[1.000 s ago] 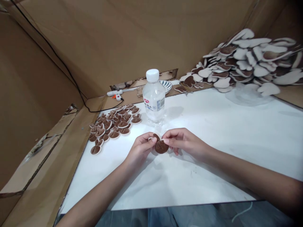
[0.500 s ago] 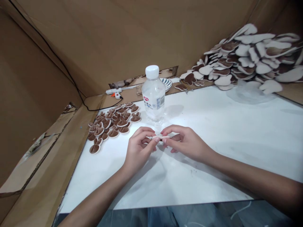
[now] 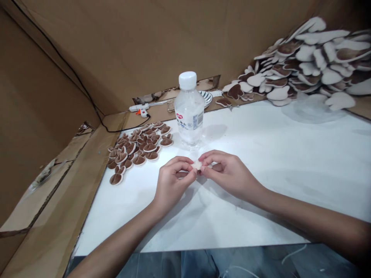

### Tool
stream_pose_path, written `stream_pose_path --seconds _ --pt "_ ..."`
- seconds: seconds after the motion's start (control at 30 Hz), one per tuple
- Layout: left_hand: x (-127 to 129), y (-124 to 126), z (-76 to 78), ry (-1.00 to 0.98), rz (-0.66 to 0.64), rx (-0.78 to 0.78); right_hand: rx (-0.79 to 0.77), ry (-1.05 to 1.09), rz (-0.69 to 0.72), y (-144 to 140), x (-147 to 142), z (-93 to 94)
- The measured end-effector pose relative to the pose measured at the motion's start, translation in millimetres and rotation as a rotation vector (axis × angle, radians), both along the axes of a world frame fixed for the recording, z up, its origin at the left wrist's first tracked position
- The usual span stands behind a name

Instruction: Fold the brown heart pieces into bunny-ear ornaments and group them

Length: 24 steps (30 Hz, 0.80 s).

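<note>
Turned since a second ago, the small plush piece [image 3: 198, 165] now shows its pale backing between the fingertips, where earlier its brown face looked up at the camera. Both hands have shifted a little farther from the body, toward the water bottle [image 3: 189, 110], and sit closer together. The left hand [image 3: 173, 181] pinches the piece with thumb and forefinger from its own side, the other fingers curled under; the right hand [image 3: 228, 172] pinches it from the opposite side, fingertips nearly meeting those of the left. The piece is held just above the white worktop [image 3: 261, 162], not resting on it.

Just beyond the hands stands the bottle, upright and capped. To the left of the left hand, near the worktop's edge, lies a cluster of small brown pieces [image 3: 137, 148]. Beyond that cluster a glue gun [image 3: 140, 109] lies on the cardboard. Well away past the right hand, a heap of larger plush pieces [image 3: 301, 65] leans against the cardboard wall [image 3: 145, 42].
</note>
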State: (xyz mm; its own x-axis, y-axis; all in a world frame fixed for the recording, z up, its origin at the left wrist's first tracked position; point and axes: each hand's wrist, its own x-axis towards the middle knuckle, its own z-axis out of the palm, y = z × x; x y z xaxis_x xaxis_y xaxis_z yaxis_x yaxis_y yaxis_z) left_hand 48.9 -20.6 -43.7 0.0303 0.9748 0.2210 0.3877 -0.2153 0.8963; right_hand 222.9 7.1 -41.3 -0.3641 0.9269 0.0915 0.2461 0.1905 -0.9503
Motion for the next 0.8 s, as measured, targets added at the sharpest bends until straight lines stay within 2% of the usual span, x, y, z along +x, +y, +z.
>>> stream_pose_path --seconds 0.2,0.57,0.67,0.8 --pt "3.0 -1.6 0.4 0.0 -0.019 -0.016 -0.077 -0.064 0.005 -1.5 -1.0 0.8" --pt "9.9 -5.2 0.2 0.046 -0.017 0.063 0.045 -0.107 -0.044 -9.5 -4.4 -4.3" --pt "8.8 -4.6 0.3 0.06 -0.022 0.091 0.006 -0.06 -0.05 -8.9 -4.8 -5.8" --pt "4.3 -2.3 1.6 -0.012 -0.053 0.057 -0.145 0.061 -0.022 -3.4 -1.1 -1.7"
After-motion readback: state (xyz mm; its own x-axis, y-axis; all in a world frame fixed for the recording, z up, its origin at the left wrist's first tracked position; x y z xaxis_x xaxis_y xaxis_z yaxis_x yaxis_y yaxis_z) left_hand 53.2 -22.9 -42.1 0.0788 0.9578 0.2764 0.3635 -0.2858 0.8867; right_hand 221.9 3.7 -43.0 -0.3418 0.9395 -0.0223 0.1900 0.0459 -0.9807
